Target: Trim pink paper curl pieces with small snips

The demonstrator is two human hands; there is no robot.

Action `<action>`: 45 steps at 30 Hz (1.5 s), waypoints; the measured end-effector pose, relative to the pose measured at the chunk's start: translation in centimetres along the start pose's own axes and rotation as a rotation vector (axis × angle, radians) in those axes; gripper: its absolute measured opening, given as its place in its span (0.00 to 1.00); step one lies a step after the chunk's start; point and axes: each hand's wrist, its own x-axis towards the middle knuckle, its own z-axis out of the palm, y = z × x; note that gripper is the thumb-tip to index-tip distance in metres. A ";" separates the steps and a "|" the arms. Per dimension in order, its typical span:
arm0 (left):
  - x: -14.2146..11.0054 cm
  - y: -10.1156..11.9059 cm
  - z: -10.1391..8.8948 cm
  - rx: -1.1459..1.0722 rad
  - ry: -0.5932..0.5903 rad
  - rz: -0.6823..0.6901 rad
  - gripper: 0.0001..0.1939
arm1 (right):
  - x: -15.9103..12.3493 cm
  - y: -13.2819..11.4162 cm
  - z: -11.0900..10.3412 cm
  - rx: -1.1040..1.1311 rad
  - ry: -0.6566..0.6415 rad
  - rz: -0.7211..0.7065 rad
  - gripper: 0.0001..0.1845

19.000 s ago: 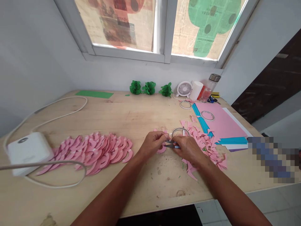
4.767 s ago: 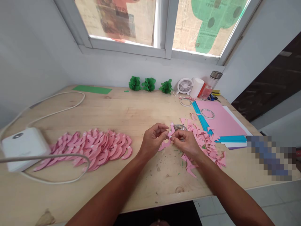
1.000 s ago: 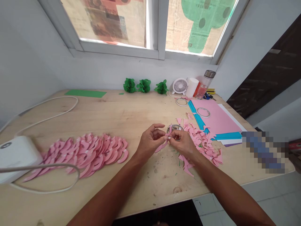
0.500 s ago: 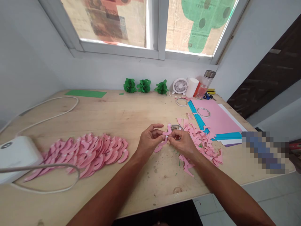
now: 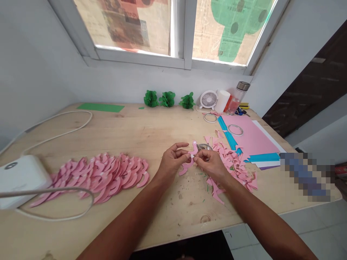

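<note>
Between my two hands is a wavy strip of pink paper (image 5: 195, 147) with small white patches at its tip and middle. The thumb and fingertips of my left hand (image 5: 173, 160) pinch it from the left. From the right, the fingertips of my right hand (image 5: 210, 162) close on the strip's middle, by a white patch. Its lower curve (image 5: 187, 166) hangs below the fingers. Just behind my right hand lies a tape roll (image 5: 205, 146), partly hidden. Curved pink paper pieces (image 5: 111, 177) overlap in a long pile left of my hands. Pink paper scraps (image 5: 238, 167) are scattered on the right.
A white box-shaped device (image 5: 24, 178) with a looping cable (image 5: 90, 196) sits at the left. Three green paper ornaments (image 5: 167, 98), a small fan (image 5: 208, 99) and a glass bottle (image 5: 238, 97) line the back. Coloured sheets (image 5: 256, 135) bear another tape roll (image 5: 235, 130) at the right.
Nineteen seconds ago my right hand held scissors; by 4.8 seconds ago both hands pinched the pink strip. Over the last second the strip's upper end has turned, showing its face more; the hands barely moved.
</note>
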 end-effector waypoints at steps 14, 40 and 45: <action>0.1 0.0 -0.1 0.007 0.017 -0.006 0.18 | 0.0 0.3 0.0 -0.010 0.010 -0.008 0.06; -0.2 0.6 0.0 0.016 0.035 -0.082 0.16 | -0.4 0.1 -0.4 -0.806 0.290 -0.708 0.13; -0.2 0.8 0.0 -0.002 0.050 -0.091 0.17 | -0.5 -0.2 -0.4 -0.864 0.283 -0.742 0.12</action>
